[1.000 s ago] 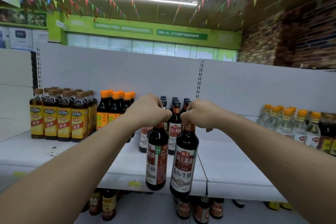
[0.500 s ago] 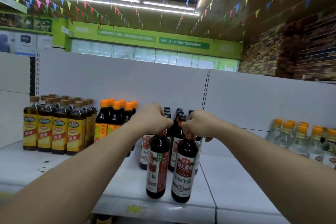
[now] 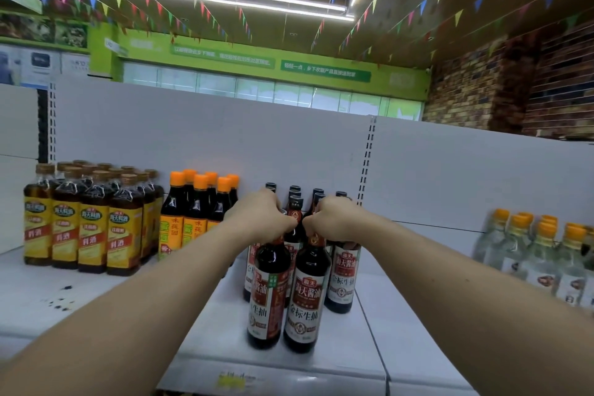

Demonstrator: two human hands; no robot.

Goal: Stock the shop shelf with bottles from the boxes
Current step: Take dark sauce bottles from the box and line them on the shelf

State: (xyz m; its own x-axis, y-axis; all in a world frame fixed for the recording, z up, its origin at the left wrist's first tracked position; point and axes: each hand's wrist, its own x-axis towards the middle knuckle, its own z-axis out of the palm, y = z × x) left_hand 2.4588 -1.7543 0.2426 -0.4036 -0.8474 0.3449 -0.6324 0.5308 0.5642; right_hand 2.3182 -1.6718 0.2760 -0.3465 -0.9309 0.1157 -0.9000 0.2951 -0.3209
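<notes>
From my feed, the white metal shelf (image 3: pixel 96 299) looked partly stocked. At its far left stood a block of brown bottles with yellow labels (image 3: pixel 93 225), and just beside them a smaller group of dark bottles with orange caps (image 3: pixel 196 212). I judged both groups finished.

In the middle, the left hand (image 3: pixel 260 215) had its fingers curled round the neck of a dark glass soy-sauce bottle with a red-and-white label (image 3: pixel 268 296). The bottle stood upright straight below the fist, at the front edge of the shelf. Touching it on the right was a second dark soy-sauce bottle (image 3: pixel 308 299) of the same kind, its neck gripped the same way by the right hand (image 3: pixel 334 219). The two fists sat almost knuckle to knuckle.

Both bases seemed to be on the board, though I could not tell whether their weight was fully down. Just behind stood a cluster of matching black-capped bottles (image 3: pixel 342 280), so this pair made a new front row for that block.

Right of the cluster lay a bare stretch of board, then clear bottles with orange caps (image 3: pixel 543 254) at the far right. I judged the job roughly midway — that gap wanted filling, and the boxes were out of view.
</notes>
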